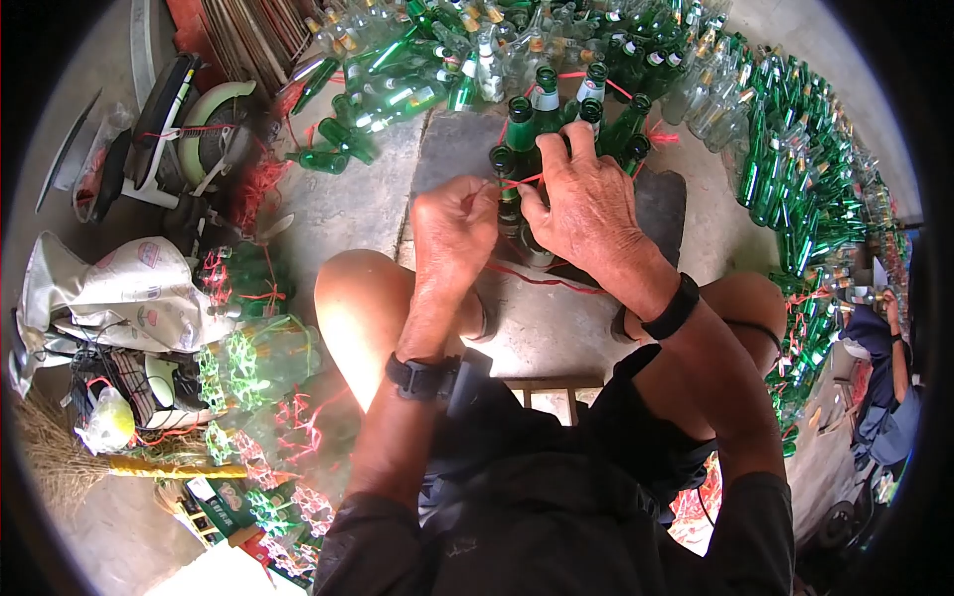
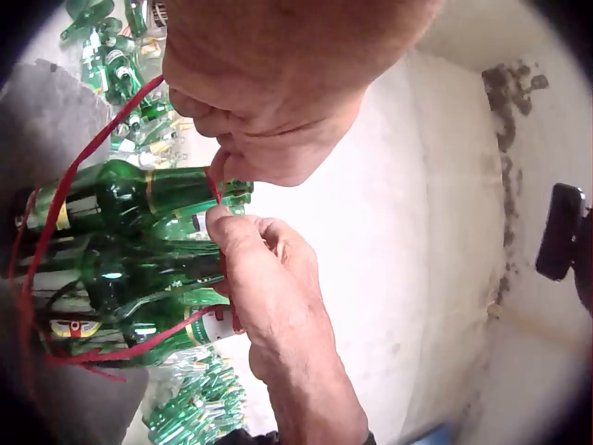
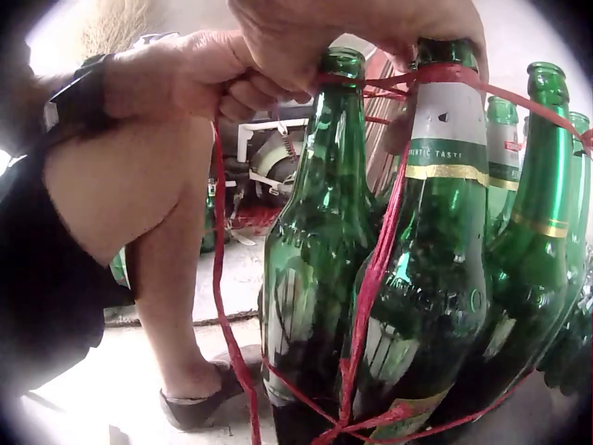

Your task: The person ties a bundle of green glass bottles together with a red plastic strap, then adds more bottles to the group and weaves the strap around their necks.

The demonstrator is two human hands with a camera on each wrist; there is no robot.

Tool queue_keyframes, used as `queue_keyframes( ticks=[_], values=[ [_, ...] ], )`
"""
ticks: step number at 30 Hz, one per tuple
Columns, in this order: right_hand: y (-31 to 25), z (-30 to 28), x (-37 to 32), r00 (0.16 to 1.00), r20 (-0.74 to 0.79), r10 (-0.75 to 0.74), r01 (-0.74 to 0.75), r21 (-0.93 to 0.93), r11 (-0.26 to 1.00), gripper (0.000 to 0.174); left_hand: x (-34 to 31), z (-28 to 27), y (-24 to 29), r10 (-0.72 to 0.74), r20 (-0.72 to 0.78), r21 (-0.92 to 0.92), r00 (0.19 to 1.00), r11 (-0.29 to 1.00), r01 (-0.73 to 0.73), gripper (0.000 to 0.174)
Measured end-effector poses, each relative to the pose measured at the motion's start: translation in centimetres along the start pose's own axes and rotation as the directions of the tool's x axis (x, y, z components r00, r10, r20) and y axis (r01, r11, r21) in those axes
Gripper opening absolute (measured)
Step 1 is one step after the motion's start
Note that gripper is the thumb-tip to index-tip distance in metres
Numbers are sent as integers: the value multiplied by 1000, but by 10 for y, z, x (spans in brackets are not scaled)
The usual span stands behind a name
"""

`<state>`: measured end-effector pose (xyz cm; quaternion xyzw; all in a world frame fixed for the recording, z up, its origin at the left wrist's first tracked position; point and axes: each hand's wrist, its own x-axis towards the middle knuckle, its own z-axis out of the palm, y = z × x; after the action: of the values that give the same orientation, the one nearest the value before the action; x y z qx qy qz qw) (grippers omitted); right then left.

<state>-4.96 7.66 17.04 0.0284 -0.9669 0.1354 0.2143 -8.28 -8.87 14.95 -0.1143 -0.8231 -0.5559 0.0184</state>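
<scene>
My left hand [image 1: 455, 226] pinches a red plastic string [image 1: 522, 182] at the near left of a cluster of green beer bottles [image 3: 417, 250]. The string stretches from its fingertips to the right thumb, as the left wrist view shows. My right hand [image 1: 588, 204] lies over the bottle tops, its fingers curled down around a neck and its thumb at the string. In the right wrist view the string loops round several necks, and another strand [image 3: 380, 269] runs down the bottle sides. A loose length [image 2: 69, 195] hangs from the left hand. The palms' undersides are partly hidden.
The bottles stand on a dark slab [image 1: 661, 204] between my knees. Many loose bottles [image 1: 785, 149] lie at the back and right. Tied bottle bundles [image 1: 260, 363], a white sack [image 1: 149, 288] and a scooter [image 1: 164, 129] are on the left. Another person [image 1: 884, 372] is at far right.
</scene>
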Motion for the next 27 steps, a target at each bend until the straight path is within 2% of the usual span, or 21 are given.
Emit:
queue_keyframes(
  ticks=[5, 7, 8, 10, 11, 13, 14, 16, 17, 19, 23, 26, 27],
  values=[
    [1, 0, 1, 1000, -7, 24, -23, 81, 996, 35, 11, -14, 6, 62, 95, 145, 994, 987, -75, 11],
    [1, -1, 2, 994, 65, 87, -92, 64, 994, 48, 15, -18, 14, 108, 151, 167, 983, 977, -133, 10],
    [1, 0, 2, 994, 64, 91, -95, 65, 993, 48, 17, -20, 16, 108, 154, 168, 982, 977, -134, 10],
    [2, 1, 3, 999, -20, 41, -38, 105, 994, 35, 24, -22, 22, 205, 209, 247, 956, 935, -254, 7],
    [3, 1, 3, 999, -22, 46, -44, 105, 994, 35, 27, -24, 26, 207, 214, 247, 955, 934, -258, 7],
    [2, 1, 3, 999, -30, 40, -37, 108, 993, 35, 36, -28, 37, 341, 286, 314, 896, 849, -424, 4],
    [2, 1, 3, 999, -31, 44, -40, 110, 993, 35, 40, -29, 40, 340, 289, 316, 895, 848, -425, 4],
    [2, -1, 3, 999, -33, 34, -29, 127, 991, 34, 50, -30, 42, 437, 365, 339, 822, 760, -555, 4],
    [2, -2, 3, 999, -34, 38, -34, 129, 991, 34, 55, -30, 41, 437, 369, 339, 820, 759, -557, 4],
    [1, -3, 3, 996, 39, 82, -86, 114, 990, 46, 64, -29, 39, 445, 417, 357, 793, 722, -593, 2],
    [1, -2, 3, 998, -5, 68, -67, 150, 986, 45, 80, -24, 42, 459, 446, 350, 769, 701, -622, 4],
    [0, -3, 4, 996, -3, 84, -83, 133, 988, 45, 94, -21, 39, 409, 510, 372, 756, 688, -623, 4],
    [0, -3, 3, 996, -6, 84, -82, 134, 988, 45, 99, -21, 37, 379, 528, 334, 760, 730, -596, 4]
  ],
)
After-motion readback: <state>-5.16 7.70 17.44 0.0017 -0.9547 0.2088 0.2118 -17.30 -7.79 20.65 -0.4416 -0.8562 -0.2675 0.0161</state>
